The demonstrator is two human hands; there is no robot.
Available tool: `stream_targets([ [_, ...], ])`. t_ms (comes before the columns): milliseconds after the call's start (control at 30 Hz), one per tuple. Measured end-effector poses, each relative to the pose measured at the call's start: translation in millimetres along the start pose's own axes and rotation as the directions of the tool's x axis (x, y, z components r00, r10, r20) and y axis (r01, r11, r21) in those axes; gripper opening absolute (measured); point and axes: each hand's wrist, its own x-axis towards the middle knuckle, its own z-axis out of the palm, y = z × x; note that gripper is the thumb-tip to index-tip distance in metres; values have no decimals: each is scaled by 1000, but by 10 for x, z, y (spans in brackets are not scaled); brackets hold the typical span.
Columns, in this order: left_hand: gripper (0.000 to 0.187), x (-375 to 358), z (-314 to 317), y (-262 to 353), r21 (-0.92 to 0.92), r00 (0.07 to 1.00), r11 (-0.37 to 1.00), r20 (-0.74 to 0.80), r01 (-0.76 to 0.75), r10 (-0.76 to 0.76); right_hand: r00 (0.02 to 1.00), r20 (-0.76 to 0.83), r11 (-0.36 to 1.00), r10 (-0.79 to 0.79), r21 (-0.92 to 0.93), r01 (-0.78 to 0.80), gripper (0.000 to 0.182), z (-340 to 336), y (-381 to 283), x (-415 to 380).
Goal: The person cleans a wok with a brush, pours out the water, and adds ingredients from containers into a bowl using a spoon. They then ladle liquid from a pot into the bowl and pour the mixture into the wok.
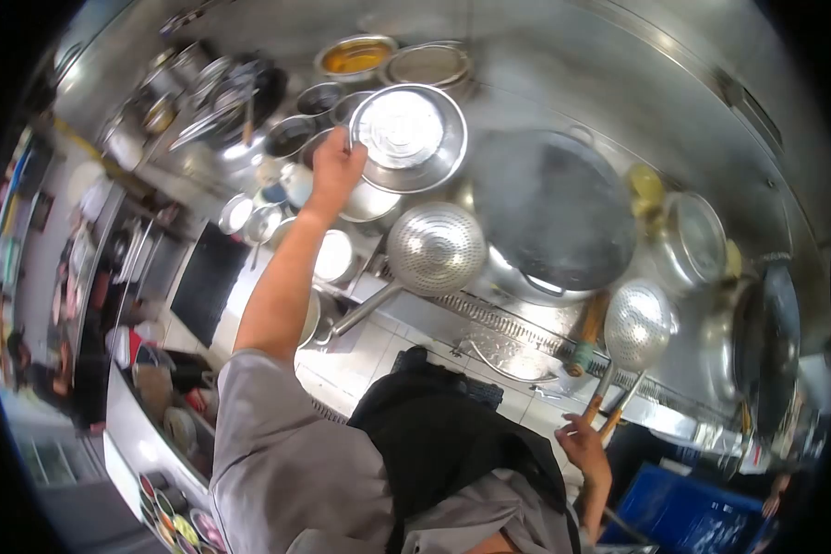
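My left hand (pixel 339 168) grips the rim of a shiny round metal basin (pixel 408 138), holding it above pots and bowls on the stove counter. Below it is a large perforated strainer ladle (pixel 436 249), its long metal handle pointing down to the left. To the right stands a wide wok (pixel 554 212) with dark, hazy contents. My right hand (pixel 584 445) is low on the right, fingers loosely apart, close beside the wooden handles of a second strainer (pixel 637 325) and another tool. I see no thing in its fingers.
At the back are a bowl of orange-yellow liquid (pixel 357 58) and a round sieve (pixel 427 66). A metal pot (pixel 694 242) stands right of the wok. A blue bin (pixel 688 508) is at lower right. Another person (pixel 51 374) is far left.
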Motion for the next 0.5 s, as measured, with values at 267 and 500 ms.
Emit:
stream_targets([
  [267,18,-1004,-1665,498,220,975,969,-212,112,-65,938,255,950,-235,-146,278,39,-131,-910,752],
  [500,15,-1839,-3281,909,826,962,563,-130,-28,238,765,467,804,-443,-171,570,45,586,-1667,1114],
])
